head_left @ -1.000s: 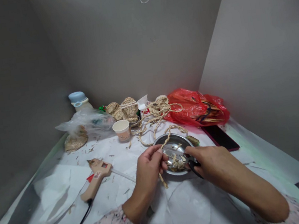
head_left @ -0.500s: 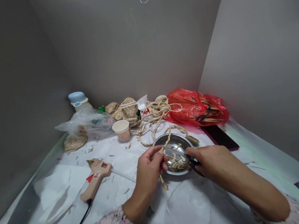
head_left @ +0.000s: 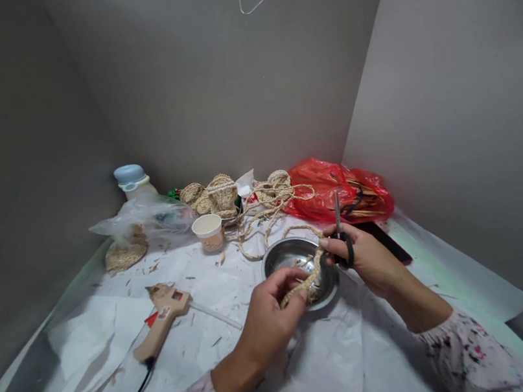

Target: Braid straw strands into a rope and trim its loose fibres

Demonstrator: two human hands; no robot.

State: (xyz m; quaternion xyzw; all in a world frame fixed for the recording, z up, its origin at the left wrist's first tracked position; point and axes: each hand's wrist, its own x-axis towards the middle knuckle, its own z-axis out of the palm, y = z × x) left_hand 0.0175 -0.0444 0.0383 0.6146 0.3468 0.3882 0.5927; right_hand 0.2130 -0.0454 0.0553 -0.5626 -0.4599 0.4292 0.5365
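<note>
A braided straw cord (head_left: 315, 271) stretches between my two hands over a steel bowl (head_left: 271, 261). My left hand (head_left: 278, 308) pinches its near end between thumb and fingers. Higher and to the right, my right hand (head_left: 361, 256) is closed on black-handled scissors (head_left: 347, 245), blades pointing up, and its fingertips also grip the cord. Straw trimmings lie in the bowl, partly covered by my left hand and the cord. From my right hand the cord runs on behind the bowl toward the coiled pieces at the back.
A glue gun (head_left: 164, 318) with a cable lies at left near crumpled white paper (head_left: 88, 353). Behind stand a paper cup (head_left: 209, 233), a blue-lidded bottle (head_left: 131, 179), a clear bag (head_left: 156, 215), straw coils (head_left: 222, 195), and a red bag (head_left: 320, 190). A dark flat device (head_left: 389, 242) lies at right.
The scissors have swung from lying across the bowl to pointing upward in my right hand. That hand now also grips the cord, and my left hand has moved slightly down. The view has shifted slightly.
</note>
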